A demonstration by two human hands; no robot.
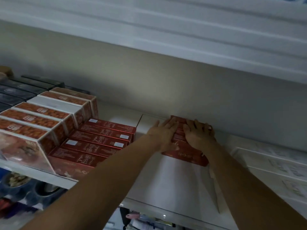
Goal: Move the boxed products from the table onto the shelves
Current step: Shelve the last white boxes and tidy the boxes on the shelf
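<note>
Your left hand (163,135) lies flat, fingers straight, against the left side of the row of glossy red cardboard boxes (186,153) at centre-right. Your right hand (199,136) is spread on top. The row's long axis points at the back wall, and it sits on the smooth white shelf (166,183). Both hands are equally near.

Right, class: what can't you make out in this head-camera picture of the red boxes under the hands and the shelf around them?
All head view:
- Red boxes: count unclear; left hand and right hand cover them.
- White boxes, right: print blurred.
- Black boxes, left: cut off by the frame edge.
- Lower-shelf items: dark, partly hidden by the shelf board.
</note>
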